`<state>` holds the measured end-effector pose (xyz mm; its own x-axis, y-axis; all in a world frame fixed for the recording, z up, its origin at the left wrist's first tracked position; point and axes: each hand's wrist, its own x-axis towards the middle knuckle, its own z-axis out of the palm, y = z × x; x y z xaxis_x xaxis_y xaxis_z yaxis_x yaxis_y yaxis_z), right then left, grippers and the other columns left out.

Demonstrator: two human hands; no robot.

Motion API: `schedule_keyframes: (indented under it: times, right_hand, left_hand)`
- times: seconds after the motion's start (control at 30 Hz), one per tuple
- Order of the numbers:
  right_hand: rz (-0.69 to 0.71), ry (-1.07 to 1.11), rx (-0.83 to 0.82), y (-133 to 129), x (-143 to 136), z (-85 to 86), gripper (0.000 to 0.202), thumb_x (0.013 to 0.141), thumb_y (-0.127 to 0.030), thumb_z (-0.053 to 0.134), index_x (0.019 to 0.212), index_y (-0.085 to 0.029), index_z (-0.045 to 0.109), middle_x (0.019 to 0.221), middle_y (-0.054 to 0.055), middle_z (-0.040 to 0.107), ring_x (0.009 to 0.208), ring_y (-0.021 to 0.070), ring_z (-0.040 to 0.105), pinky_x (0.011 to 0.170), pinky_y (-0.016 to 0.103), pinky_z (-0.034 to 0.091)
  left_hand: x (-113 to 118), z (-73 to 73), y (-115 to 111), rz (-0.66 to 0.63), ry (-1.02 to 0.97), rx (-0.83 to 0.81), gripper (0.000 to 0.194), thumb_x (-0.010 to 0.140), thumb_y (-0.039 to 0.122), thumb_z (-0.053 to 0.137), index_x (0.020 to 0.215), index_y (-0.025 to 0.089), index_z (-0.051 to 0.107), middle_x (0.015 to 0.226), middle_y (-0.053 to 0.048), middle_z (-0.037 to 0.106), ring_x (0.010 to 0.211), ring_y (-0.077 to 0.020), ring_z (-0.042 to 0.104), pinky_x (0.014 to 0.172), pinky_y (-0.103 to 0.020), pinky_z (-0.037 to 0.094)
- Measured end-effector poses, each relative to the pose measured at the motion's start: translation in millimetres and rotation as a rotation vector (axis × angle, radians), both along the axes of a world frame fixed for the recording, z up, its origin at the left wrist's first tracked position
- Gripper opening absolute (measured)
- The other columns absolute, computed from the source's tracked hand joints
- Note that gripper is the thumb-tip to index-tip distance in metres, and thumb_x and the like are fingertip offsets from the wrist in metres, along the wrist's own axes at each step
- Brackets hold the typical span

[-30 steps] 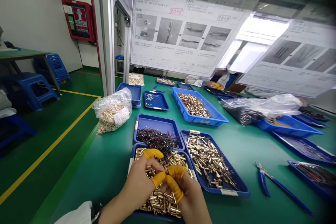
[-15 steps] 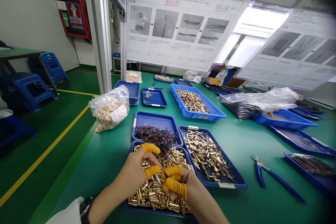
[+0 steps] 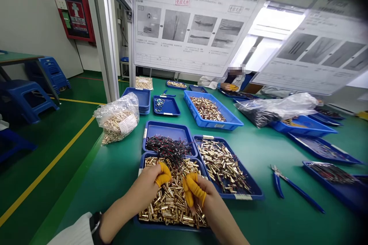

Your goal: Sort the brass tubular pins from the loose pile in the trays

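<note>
My left hand (image 3: 153,180), in yellow finger covers, is closed in a pinch over the left side of a blue tray of brass sleeves (image 3: 172,203). My right hand (image 3: 198,191), likewise in yellow finger covers, has thumb and fingers pressed together over the tray's right side. Whatever sits in either pinch is hidden or too small to name. Just beyond, thin black and red wires (image 3: 166,147) lie heaped in another blue tray (image 3: 169,128), some hanging over onto the sleeves. To the right is a tray of brass pieces with wires (image 3: 224,164).
Blue-handled pliers (image 3: 290,185) lie at right, near a tray of dark wires (image 3: 330,172). A bag of brass parts (image 3: 119,118) stands at left. Farther back are a light-blue bin (image 3: 212,111), stacked trays (image 3: 140,99) and a co-worker's hand (image 3: 231,87). Instruction sheets (image 3: 186,26) hang ahead.
My hands have drawn apart from where they met over the sleeves, left hand leftward, right hand slightly rightward. My left fingers have curled in more. The view has shifted slightly.
</note>
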<state>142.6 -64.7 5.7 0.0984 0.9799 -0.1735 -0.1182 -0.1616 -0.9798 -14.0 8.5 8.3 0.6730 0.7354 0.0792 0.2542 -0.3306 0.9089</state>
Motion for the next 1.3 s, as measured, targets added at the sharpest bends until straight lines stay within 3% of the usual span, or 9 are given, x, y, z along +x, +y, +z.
schedule_keyframes:
  times: [0.1,0.23,0.33,0.57,0.77,0.9,1.03,1.17,1.3]
  right_hand:
    - [-0.018,-0.098,0.068,-1,-2,0.6,0.036,0.076,-0.049,0.058,0.062,-0.017,0.053,0.049,-0.004,0.052,0.040,0.0074,0.043,0.041,0.019,0.034]
    - [-0.082,-0.225,0.172,-4,-7,0.7,0.027,0.077,-0.045,0.059,0.076,-0.018,0.060,0.057,-0.003,0.053,0.047,0.0102,0.043,0.045,0.021,0.034]
    - [-0.110,-0.376,0.235,-6,-9,-0.6,0.025,0.079,-0.042,0.057,0.081,-0.018,0.064,0.064,0.002,0.058,0.056,0.0148,0.048,0.050,0.024,0.039]
    - [-0.060,-0.520,0.272,-7,-8,-1.4,0.022,0.082,-0.034,0.049,0.083,-0.017,0.065,0.066,0.005,0.061,0.063,0.0194,0.055,0.057,0.027,0.043]
    - [-0.050,-0.552,0.253,-6,-5,-8.6,0.022,0.082,-0.037,0.049,0.082,-0.019,0.061,0.063,0.002,0.057,0.056,0.0167,0.049,0.049,0.025,0.037]
    - [-0.088,-0.458,0.271,-6,-7,-17.7,0.021,0.081,-0.041,0.052,0.083,-0.021,0.052,0.063,-0.001,0.051,0.055,0.0140,0.047,0.049,0.023,0.038]
    - [-0.041,-0.411,0.241,-6,-9,-21.6,0.022,0.080,-0.042,0.054,0.078,-0.020,0.049,0.056,-0.005,0.047,0.047,0.0108,0.044,0.042,0.020,0.035]
    - [0.001,-0.443,0.206,-6,-9,-16.0,0.019,0.083,-0.038,0.051,0.079,-0.020,0.048,0.051,-0.006,0.049,0.037,0.0082,0.042,0.036,0.018,0.031]
    - [-0.007,-0.541,0.268,-5,-4,-7.4,0.015,0.082,-0.033,0.053,0.088,-0.019,0.052,0.064,0.000,0.059,0.052,0.0139,0.059,0.048,0.023,0.046]
  left_hand:
    - [7,0.1,-7,0.003,-0.196,-0.215,0.020,0.077,0.006,0.033,0.077,0.020,0.048,0.074,-0.001,0.061,0.067,-0.0156,0.056,0.063,-0.026,0.044]
    - [12,-2.0,-9,0.143,-0.219,-0.319,0.007,0.071,0.012,0.050,0.073,0.019,0.051,0.065,0.002,0.058,0.063,-0.0152,0.054,0.060,-0.025,0.042]
    - [12,-1.8,-7,0.191,-0.217,-0.300,0.008,0.062,0.012,0.061,0.067,0.017,0.057,0.067,0.001,0.058,0.069,-0.0168,0.054,0.064,-0.025,0.042]
    - [11,2.3,-7,0.183,-0.158,-0.201,0.010,0.064,0.007,0.061,0.066,0.017,0.060,0.064,0.003,0.056,0.063,-0.0146,0.051,0.058,-0.022,0.040]
    - [8,-5.0,-8,0.169,-0.081,0.084,0.011,0.072,0.004,0.058,0.072,0.015,0.062,0.073,-0.002,0.059,0.069,-0.0172,0.054,0.062,-0.024,0.041]
    - [8,-10.3,-8,0.070,-0.078,0.297,0.011,0.072,0.003,0.060,0.070,0.013,0.062,0.073,-0.005,0.060,0.070,-0.0178,0.056,0.060,-0.023,0.041]
    - [7,-11.5,-10,0.001,0.020,0.265,0.012,0.071,0.003,0.062,0.066,0.014,0.062,0.067,-0.002,0.060,0.063,-0.0157,0.055,0.054,-0.021,0.039]
    - [7,-10.1,-9,0.012,0.077,0.214,0.017,0.072,0.000,0.059,0.068,0.016,0.063,0.072,-0.001,0.064,0.069,-0.0170,0.058,0.059,-0.022,0.041]
    - [7,-6.0,-7,0.111,0.044,0.127,0.015,0.074,0.003,0.059,0.077,0.016,0.065,0.078,-0.002,0.067,0.075,-0.0181,0.061,0.066,-0.023,0.044]
